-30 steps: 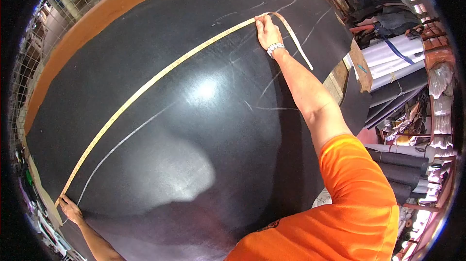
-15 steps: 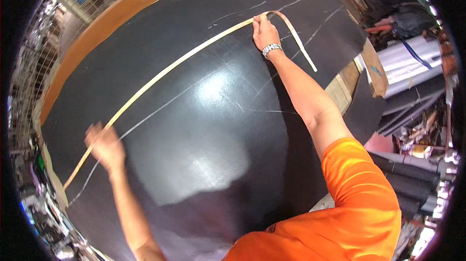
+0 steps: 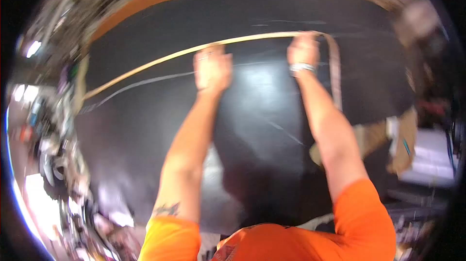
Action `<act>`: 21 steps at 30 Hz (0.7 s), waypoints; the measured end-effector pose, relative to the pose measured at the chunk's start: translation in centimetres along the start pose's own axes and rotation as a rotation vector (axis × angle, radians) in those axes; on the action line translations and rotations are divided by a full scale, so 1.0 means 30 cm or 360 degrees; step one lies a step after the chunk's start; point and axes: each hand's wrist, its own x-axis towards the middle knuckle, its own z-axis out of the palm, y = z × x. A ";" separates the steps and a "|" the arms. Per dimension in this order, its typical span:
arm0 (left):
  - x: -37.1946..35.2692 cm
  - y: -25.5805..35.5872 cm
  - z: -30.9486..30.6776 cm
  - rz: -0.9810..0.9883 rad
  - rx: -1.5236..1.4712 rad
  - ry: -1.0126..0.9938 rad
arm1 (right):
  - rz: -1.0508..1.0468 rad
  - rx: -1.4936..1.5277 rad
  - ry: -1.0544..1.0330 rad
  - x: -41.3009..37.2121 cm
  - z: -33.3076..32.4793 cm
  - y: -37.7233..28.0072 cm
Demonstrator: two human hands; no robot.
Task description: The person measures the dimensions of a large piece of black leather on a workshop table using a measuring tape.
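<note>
A yellow measuring tape (image 3: pixel 160 60) lies in a long curve across a large black sheet (image 3: pixel 145 144) marked with pale chalk lines. My left hand (image 3: pixel 212 68) rests on the sheet with its fingertips at the tape's lower edge, blurred, fingers extended. Farther right, my right hand (image 3: pixel 304 50), with a metal bracelet at the wrist, is closed on the tape where it bends. Past that hand the loose end of the tape curves down beside my forearm.
An orange-brown border (image 3: pixel 145 0) runs behind the black sheet. Brown pieces (image 3: pixel 373 139) lie at the right, near white material (image 3: pixel 431 156). Blurred clutter fills the left side.
My left hand has moved right along the tape, much closer to my right hand. The view has turned, so the tape now runs flatter. My right hand is still at the bend.
</note>
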 end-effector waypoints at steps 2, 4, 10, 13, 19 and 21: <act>-0.013 -0.009 0.015 0.0000 0.0060 0.0137 | -0.0257 -0.0103 -0.0100 -0.001 -0.006 -0.003; -0.005 -0.006 0.017 -0.0125 0.0133 -0.0048 | -0.0312 -0.0213 -0.0076 0.001 0.025 0.033; -0.009 -0.017 0.040 -0.0146 -0.0044 0.0030 | -0.0129 -0.0241 -0.0084 0.010 0.053 0.048; -0.013 -0.010 0.031 -0.0129 0.0173 0.0008 | -0.0196 -0.0237 -0.0036 0.016 0.053 0.072; -0.006 -0.037 0.056 -0.0124 0.0128 -0.0090 | -0.0241 -0.0130 0.0057 -0.015 0.052 0.018; -0.003 -0.050 0.057 -0.0122 0.0101 -0.0066 | -0.0157 -0.0090 0.0050 -0.017 0.079 0.013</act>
